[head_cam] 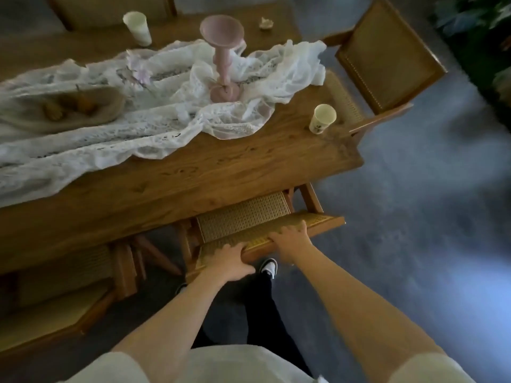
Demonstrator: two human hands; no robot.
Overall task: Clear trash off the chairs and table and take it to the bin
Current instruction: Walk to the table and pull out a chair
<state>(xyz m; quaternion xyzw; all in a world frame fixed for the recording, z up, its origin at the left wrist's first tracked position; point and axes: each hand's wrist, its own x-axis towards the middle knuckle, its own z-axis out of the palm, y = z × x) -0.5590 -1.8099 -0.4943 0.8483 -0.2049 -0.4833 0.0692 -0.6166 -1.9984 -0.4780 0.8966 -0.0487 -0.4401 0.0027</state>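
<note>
At the bottom centre both hands are on the top rail of a chair tucked under the table. The left hand has its fingers curled over the rail and its thumb on the near face. To its right, the right hand grips the same rail, fingers folded over onto the cane back. Neither hand carries trash. Most of this chair's seat is hidden under the table edge, so I cannot tell whether anything lies on it. The grip looks like the start of drawing the chair out to check.

The clearing seems barely begun. A near cup stands upright right of centre, close to the table's right edge. A far cup stands at upper left, and a crumpled scrap lies at top centre. All three are well apart from the hands.

A lace cloth sprawls across the left and middle. It carries a pink stand and a bowl, which are probably décor to leave alone.

A left chair sits at lower left and a right chair at upper right, with little of either seat in sight. The bin is not in view, so every carry is left to do.
</note>
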